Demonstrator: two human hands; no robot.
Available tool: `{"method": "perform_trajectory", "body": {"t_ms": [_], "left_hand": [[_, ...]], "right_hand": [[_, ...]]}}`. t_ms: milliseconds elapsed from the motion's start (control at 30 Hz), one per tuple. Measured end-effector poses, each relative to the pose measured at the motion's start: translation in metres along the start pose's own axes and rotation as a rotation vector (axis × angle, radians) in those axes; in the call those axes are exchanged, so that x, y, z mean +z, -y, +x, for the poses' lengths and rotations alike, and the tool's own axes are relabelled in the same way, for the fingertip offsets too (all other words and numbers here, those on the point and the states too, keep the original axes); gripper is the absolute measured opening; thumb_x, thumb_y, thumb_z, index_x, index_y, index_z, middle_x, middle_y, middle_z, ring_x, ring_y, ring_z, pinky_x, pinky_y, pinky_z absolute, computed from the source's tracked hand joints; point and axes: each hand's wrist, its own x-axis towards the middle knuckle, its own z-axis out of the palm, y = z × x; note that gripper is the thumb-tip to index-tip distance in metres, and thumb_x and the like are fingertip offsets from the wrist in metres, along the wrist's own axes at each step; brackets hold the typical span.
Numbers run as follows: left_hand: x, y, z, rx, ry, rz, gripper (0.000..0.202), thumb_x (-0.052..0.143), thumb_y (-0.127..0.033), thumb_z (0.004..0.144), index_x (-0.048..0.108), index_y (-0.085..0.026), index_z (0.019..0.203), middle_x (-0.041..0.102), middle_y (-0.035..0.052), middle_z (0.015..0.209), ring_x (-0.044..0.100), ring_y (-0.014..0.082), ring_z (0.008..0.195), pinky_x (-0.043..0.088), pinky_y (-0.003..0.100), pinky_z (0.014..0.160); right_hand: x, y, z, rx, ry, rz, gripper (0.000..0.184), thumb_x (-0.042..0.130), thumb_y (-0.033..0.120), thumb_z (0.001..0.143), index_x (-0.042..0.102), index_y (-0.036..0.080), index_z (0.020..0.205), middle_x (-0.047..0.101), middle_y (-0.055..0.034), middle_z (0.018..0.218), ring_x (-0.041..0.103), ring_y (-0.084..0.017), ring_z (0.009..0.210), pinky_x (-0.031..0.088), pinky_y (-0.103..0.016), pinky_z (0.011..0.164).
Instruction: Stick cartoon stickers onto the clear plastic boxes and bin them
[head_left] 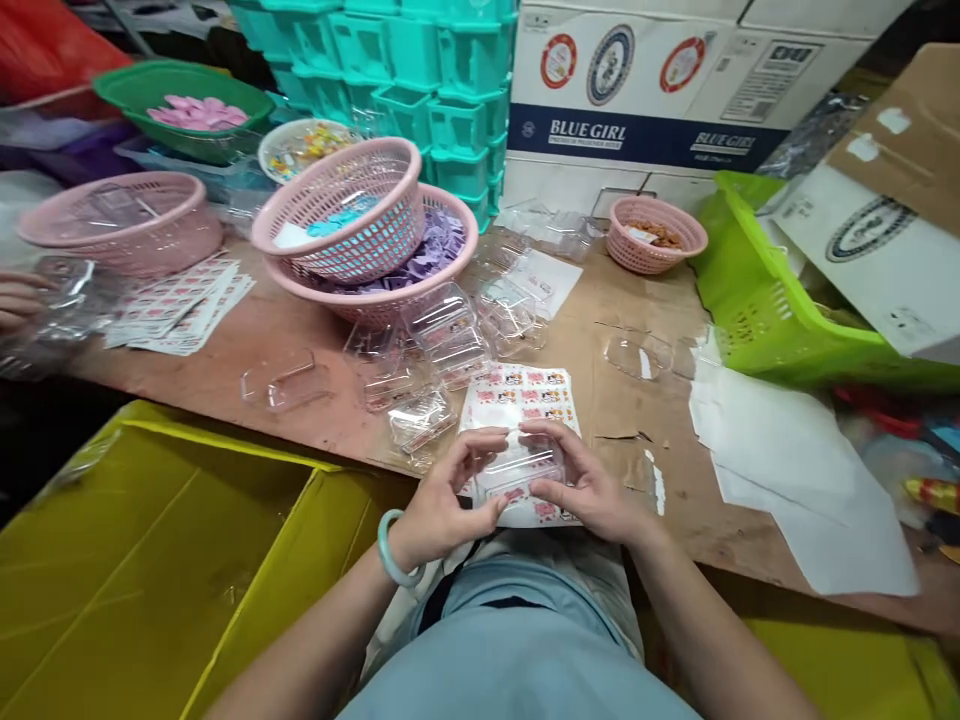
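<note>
Between both hands I hold a clear plastic box (519, 462), one end in each. My left hand (459, 490), with a pale green bangle above the wrist, has fingers and thumb curled round its left end. My right hand (581, 480) grips the right end, thumb on the near side. Under the box lies a sticker sheet (551, 392) printed with small pink and orange pictures. Just beyond and to the left, several clear plastic boxes (450, 335) lie in a loose heap. Some of the sheet is hidden by the hands and box.
Stacked pink baskets (337, 215) hold blue and purple pieces. A smaller pink basket (656, 235) and a lime green crate (780, 290) stand right. White paper sheets (802, 480) lie at right. A yellow bin (187, 540) is below the table edge. Another person's hand (19, 300) shows far left.
</note>
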Motion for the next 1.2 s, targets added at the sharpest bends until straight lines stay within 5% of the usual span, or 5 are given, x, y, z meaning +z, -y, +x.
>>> {"method": "perform_trajectory", "body": {"t_ms": [233,467,767,1000,1200], "left_hand": [[-0.07,-0.003,-0.005,0.348,-0.513,0.815,0.05,0.064,-0.019,0.078,0.053,-0.024,0.127,0.049,0.0104,0.139,0.044,0.0278,0.132,0.032,0.048,0.112],[-0.089,0.022,0.019,0.509,-0.718,1.117,0.061,0.06,-0.018,0.082,0.043,-0.023,0.141,0.036,0.0148,0.151,0.031,0.0314,0.141,0.024,0.053,0.115],[-0.086,0.028,0.011,0.458,-0.642,0.915,0.064,0.055,-0.025,0.087,0.034,-0.025,0.148,0.03,0.0116,0.155,0.028,0.0303,0.143,0.024,0.049,0.117],[-0.07,0.024,-0.012,0.528,-0.733,0.922,0.081,0.071,-0.026,0.075,0.033,-0.025,0.147,0.023,0.0106,0.158,0.018,0.0366,0.145,0.015,0.056,0.119],[-0.004,0.021,-0.003,-0.3,-0.181,0.044,0.048,0.068,-0.046,0.079,0.062,-0.019,0.118,0.069,0.0113,0.106,0.067,0.0264,0.095,0.055,0.04,0.08]], "right_hand": [[0.068,0.002,0.093,-0.409,-0.074,-0.389,0.054,0.064,0.04,0.087,0.045,0.026,0.136,0.048,-0.0127,0.14,0.043,-0.025,0.133,0.038,-0.044,0.109],[0.103,-0.004,0.125,-0.344,-0.266,-0.78,0.056,0.059,0.045,0.088,0.048,0.021,0.137,0.041,-0.0124,0.149,0.042,-0.031,0.124,0.037,-0.047,0.104],[0.029,-0.01,0.011,-0.298,0.039,-0.73,0.088,0.069,0.059,0.075,0.035,0.02,0.146,0.047,-0.0175,0.144,0.039,-0.032,0.136,0.035,-0.053,0.11],[0.007,-0.038,-0.06,-0.286,0.086,-0.853,0.057,0.046,0.009,0.087,0.043,0.019,0.143,0.05,-0.0136,0.143,0.038,-0.029,0.139,0.042,-0.055,0.108],[0.01,-0.025,-0.078,-0.341,-0.075,-0.817,0.061,0.035,0.008,0.092,0.026,0.02,0.151,0.05,-0.0119,0.143,0.035,-0.027,0.141,0.042,-0.052,0.109]]}}
